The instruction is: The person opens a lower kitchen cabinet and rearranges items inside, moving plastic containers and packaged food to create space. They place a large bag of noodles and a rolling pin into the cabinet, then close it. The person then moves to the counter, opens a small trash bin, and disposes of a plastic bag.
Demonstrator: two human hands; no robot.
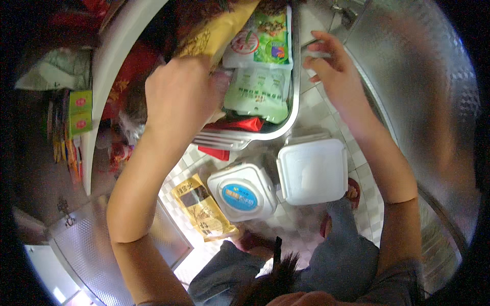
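Note:
My left hand (182, 97) is closed at the lower end of a yellow printed packet (218, 34), both slightly blurred. Beneath it is a metal-rimmed bin or drawer (294, 95) of food packets. In it lie a green-and-white pouch (268, 42), a pale green pouch (256, 91) and a red packet (245, 124). To the right of the rim hovers my right hand (335, 67), fingers apart and curled. A pale spot shows between those fingers; I cannot tell whether it is an object.
On the tiled floor sit a white lidded container with a blue label (241, 195) and a plain white container (314, 172). A gold packet (203, 210) lies beside the labelled one. A metallic panel (417, 95) rises at right; green boxes (80, 111) stand at left.

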